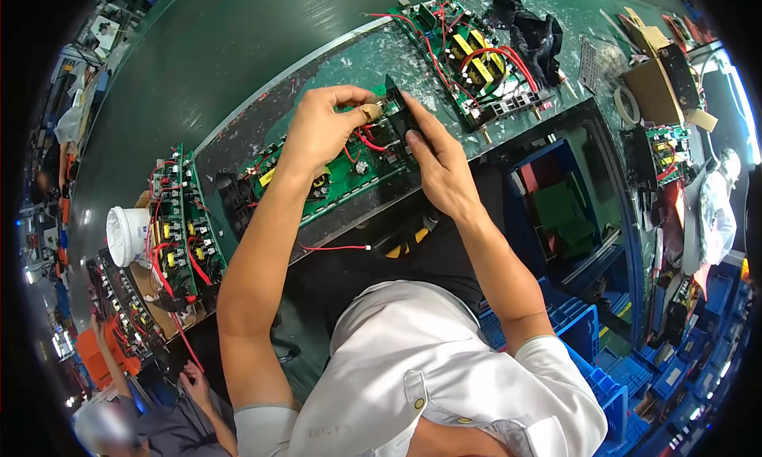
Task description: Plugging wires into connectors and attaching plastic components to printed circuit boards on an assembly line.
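A long green circuit board [345,183] with red wires and yellow parts lies on the bench in front of me. At its right end stands a flat black panel [397,107], tilted upright. My right hand [440,159] grips this panel, with the thumb on the near face and the fingers behind it. Just left of the panel, my left hand [317,131] is closed in a pinch over the board's end; what sits between the fingertips is too small to make out. Red wires [369,139] loop up beneath the two hands.
Another circuit board [476,60] lies farther right, beside crumpled black plastic [528,36]. On the left stand upright boards [190,235] and a white tub [127,235]. An open drawer [556,195] is at right, above blue crates [587,338]. A co-worker's hand [194,385] shows lower left.
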Demonstrator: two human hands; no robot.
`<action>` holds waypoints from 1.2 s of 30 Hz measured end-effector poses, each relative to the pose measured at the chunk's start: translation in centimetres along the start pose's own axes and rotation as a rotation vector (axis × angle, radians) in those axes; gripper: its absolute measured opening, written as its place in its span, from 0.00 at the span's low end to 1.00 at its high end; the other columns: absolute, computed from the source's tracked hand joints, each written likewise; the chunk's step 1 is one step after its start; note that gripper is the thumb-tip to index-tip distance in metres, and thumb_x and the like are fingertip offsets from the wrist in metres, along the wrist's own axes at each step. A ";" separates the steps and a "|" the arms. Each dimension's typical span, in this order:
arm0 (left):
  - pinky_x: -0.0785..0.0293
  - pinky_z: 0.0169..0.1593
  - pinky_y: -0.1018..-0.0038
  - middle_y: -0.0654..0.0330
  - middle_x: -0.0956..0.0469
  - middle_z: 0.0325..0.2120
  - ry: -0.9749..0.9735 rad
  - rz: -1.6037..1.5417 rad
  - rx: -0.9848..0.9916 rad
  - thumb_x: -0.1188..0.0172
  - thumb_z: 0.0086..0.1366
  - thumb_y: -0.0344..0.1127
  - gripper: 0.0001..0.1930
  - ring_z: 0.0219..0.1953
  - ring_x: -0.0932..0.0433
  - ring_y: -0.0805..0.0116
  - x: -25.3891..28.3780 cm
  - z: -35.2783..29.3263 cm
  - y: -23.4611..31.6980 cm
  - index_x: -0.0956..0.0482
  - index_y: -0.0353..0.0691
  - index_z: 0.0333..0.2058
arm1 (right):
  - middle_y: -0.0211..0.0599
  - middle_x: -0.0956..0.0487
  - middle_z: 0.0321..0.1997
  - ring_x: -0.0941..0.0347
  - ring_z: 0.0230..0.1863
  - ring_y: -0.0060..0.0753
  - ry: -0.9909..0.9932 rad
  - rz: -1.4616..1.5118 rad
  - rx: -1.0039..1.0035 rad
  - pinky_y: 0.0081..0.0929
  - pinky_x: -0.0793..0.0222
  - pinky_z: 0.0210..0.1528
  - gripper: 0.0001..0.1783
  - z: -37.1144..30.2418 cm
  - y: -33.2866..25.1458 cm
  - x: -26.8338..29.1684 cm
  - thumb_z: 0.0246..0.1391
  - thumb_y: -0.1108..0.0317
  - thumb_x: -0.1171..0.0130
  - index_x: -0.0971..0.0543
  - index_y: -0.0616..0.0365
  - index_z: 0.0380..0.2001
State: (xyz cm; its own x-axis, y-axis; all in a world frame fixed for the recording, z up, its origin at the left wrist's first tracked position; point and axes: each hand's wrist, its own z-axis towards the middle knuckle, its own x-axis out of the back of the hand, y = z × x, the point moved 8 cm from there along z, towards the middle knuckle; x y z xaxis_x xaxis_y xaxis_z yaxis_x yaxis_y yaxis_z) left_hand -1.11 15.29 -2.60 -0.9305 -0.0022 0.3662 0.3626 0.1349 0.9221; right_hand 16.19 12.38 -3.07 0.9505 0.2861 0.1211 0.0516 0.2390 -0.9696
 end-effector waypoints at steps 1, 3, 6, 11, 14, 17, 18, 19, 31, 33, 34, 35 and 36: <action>0.27 0.42 0.76 0.59 0.15 0.30 -0.003 0.001 -0.001 0.33 0.58 0.31 0.11 0.34 0.21 0.76 -0.1 0.0 0.0 0.14 0.34 0.40 | 0.45 0.29 0.64 0.33 0.64 0.36 -0.012 0.037 -0.048 0.27 0.41 0.65 0.26 0.0 0.1 -0.1 0.66 0.76 0.53 0.34 0.59 0.67; 0.26 0.42 0.76 0.59 0.14 0.31 0.030 0.046 -0.027 0.32 0.59 0.31 0.11 0.34 0.21 0.76 0.2 0.0 0.2 0.14 0.34 0.40 | 0.41 0.29 0.66 0.36 0.66 0.28 -0.023 0.076 -0.093 0.24 0.43 0.66 0.26 0.0 0.4 -0.2 0.67 0.75 0.54 0.35 0.59 0.68; 0.27 0.46 0.78 0.62 0.17 0.36 -0.010 0.054 0.028 0.34 0.62 0.27 0.12 0.38 0.22 0.77 -0.2 0.2 0.4 0.16 0.31 0.43 | 0.41 0.29 0.66 0.36 0.65 0.28 -0.006 0.043 -0.064 0.24 0.43 0.66 0.26 0.1 0.2 0.1 0.67 0.75 0.53 0.35 0.59 0.68; 0.26 0.46 0.78 0.62 0.18 0.36 -0.005 0.038 0.033 0.35 0.62 0.26 0.11 0.37 0.22 0.77 -0.3 0.1 0.2 0.16 0.30 0.43 | 0.40 0.28 0.65 0.35 0.65 0.28 -0.041 0.084 -0.122 0.24 0.43 0.66 0.26 0.2 0.5 -0.1 0.67 0.74 0.53 0.35 0.60 0.68; 0.26 0.44 0.80 0.63 0.19 0.35 -0.028 -0.077 0.050 0.36 0.62 0.25 0.11 0.36 0.22 0.78 -0.4 0.4 -0.3 0.17 0.30 0.43 | 0.39 0.28 0.64 0.34 0.64 0.28 -0.024 0.092 -0.087 0.24 0.42 0.65 0.26 0.2 0.7 0.1 0.67 0.75 0.53 0.35 0.58 0.68; 0.25 0.43 0.80 0.63 0.19 0.35 -0.033 -0.075 0.070 0.35 0.62 0.26 0.11 0.36 0.22 0.78 -0.5 0.5 -0.7 0.17 0.30 0.43 | 0.39 0.28 0.64 0.35 0.64 0.27 -0.029 0.105 -0.107 0.24 0.42 0.65 0.26 0.2 0.7 0.0 0.67 0.75 0.53 0.35 0.57 0.68; 0.25 0.43 0.80 0.63 0.19 0.35 -0.036 -0.073 0.069 0.35 0.62 0.26 0.11 0.36 0.22 0.78 -0.5 0.5 -0.7 0.17 0.30 0.43 | 0.39 0.28 0.65 0.35 0.65 0.28 -0.037 0.121 -0.135 0.24 0.42 0.66 0.27 0.2 0.9 -0.1 0.67 0.76 0.53 0.35 0.57 0.68; 0.26 0.43 0.80 0.63 0.19 0.35 -0.022 -0.064 0.065 0.35 0.62 0.26 0.11 0.35 0.22 0.78 -0.4 0.5 -0.6 0.17 0.30 0.43 | 0.39 0.28 0.65 0.35 0.65 0.28 -0.034 0.123 -0.136 0.24 0.42 0.66 0.27 0.2 0.9 -0.1 0.67 0.76 0.53 0.35 0.57 0.68; 0.28 0.41 0.81 0.65 0.18 0.34 0.034 0.005 0.003 0.34 0.62 0.27 0.10 0.35 0.24 0.80 -0.5 0.3 -0.3 0.16 0.31 0.42 | 0.39 0.28 0.64 0.34 0.63 0.26 -0.043 0.090 -0.100 0.24 0.41 0.65 0.26 0.3 0.9 0.0 0.67 0.75 0.53 0.35 0.58 0.68; 0.28 0.40 0.82 0.65 0.18 0.32 0.038 -0.012 0.002 0.34 0.62 0.27 0.09 0.34 0.25 0.81 -0.6 0.3 -0.3 0.16 0.31 0.41 | 0.37 0.27 0.64 0.34 0.62 0.25 -0.031 0.055 -0.088 0.23 0.40 0.64 0.26 0.3 1.0 0.1 0.67 0.75 0.54 0.35 0.58 0.68; 0.29 0.38 0.82 0.66 0.18 0.31 0.054 0.024 -0.003 0.34 0.62 0.28 0.09 0.32 0.26 0.82 -0.5 0.3 0.0 0.16 0.31 0.41 | 0.37 0.27 0.64 0.34 0.62 0.25 -0.029 0.055 -0.088 0.23 0.40 0.64 0.26 0.3 1.0 0.1 0.67 0.75 0.54 0.35 0.58 0.68; 0.29 0.36 0.82 0.67 0.18 0.29 0.070 0.061 -0.008 0.34 0.62 0.28 0.09 0.30 0.26 0.83 -0.4 0.3 0.1 0.15 0.30 0.40 | 0.38 0.27 0.63 0.33 0.62 0.25 -0.032 0.049 -0.091 0.24 0.39 0.63 0.26 0.3 1.0 0.1 0.67 0.76 0.53 0.35 0.58 0.68; 0.29 0.36 0.82 0.67 0.18 0.29 0.073 0.060 -0.008 0.34 0.62 0.28 0.09 0.30 0.26 0.83 -0.4 0.3 -0.1 0.15 0.30 0.40 | 0.39 0.27 0.63 0.33 0.61 0.25 -0.040 0.045 -0.093 0.24 0.39 0.63 0.27 0.3 1.0 0.0 0.66 0.77 0.53 0.35 0.58 0.68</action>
State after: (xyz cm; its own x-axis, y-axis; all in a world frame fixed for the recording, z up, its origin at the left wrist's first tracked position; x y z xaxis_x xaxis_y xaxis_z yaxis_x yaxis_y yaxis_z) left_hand -0.77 15.62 -2.88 -0.9009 -0.0664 0.4289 0.4184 0.1293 0.8990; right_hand 16.20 12.86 -3.93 0.9395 0.3321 0.0839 0.0394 0.1387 -0.9896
